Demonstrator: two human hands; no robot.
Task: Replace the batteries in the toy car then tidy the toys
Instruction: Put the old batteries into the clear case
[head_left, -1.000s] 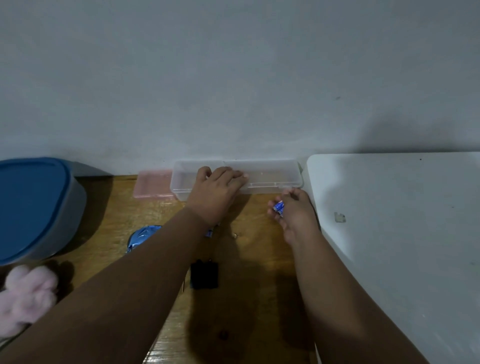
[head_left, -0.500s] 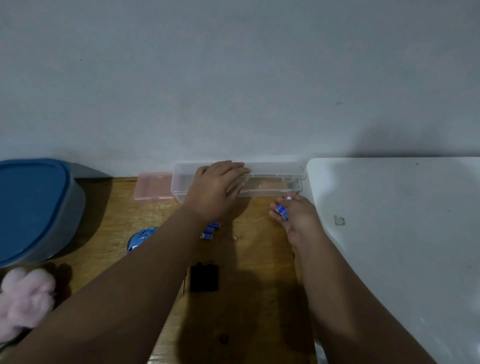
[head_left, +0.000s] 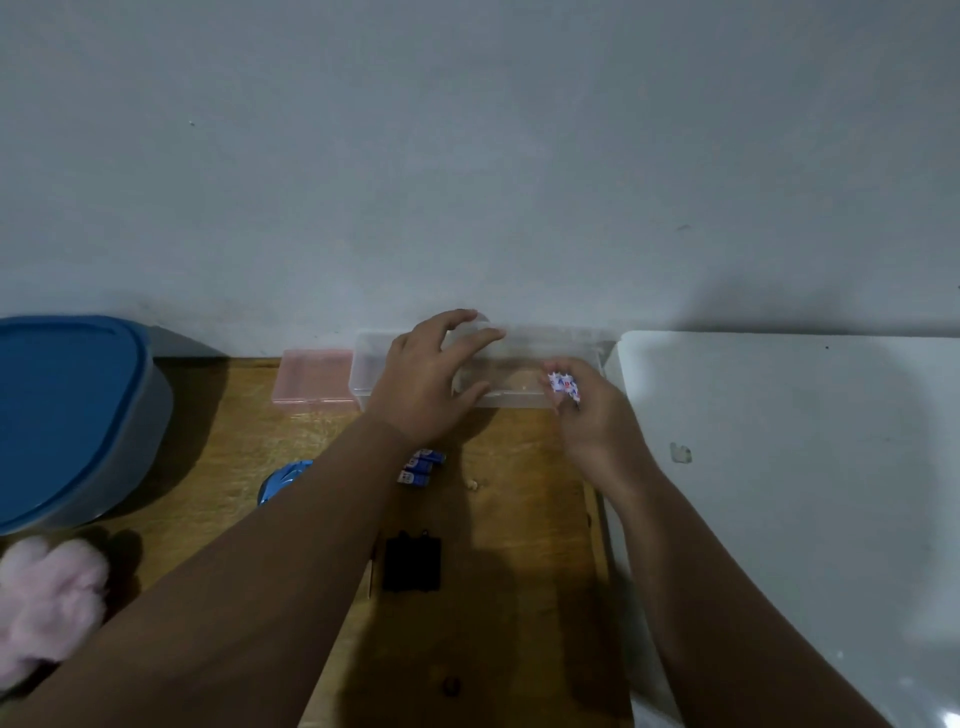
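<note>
A home: pink plush toy (head_left: 47, 608), blue-lidded storage tub (head_left: 67, 415), wooden table (head_left: 519, 597) against a plain wall.

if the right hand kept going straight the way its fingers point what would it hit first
Most likely the clear plastic box. The right hand, holding small blue-and-white batteries, points forward toward the wall, already at the box's near right edge. Depth is unclear, so it may enter the open box rather than hit its wall.
</note>
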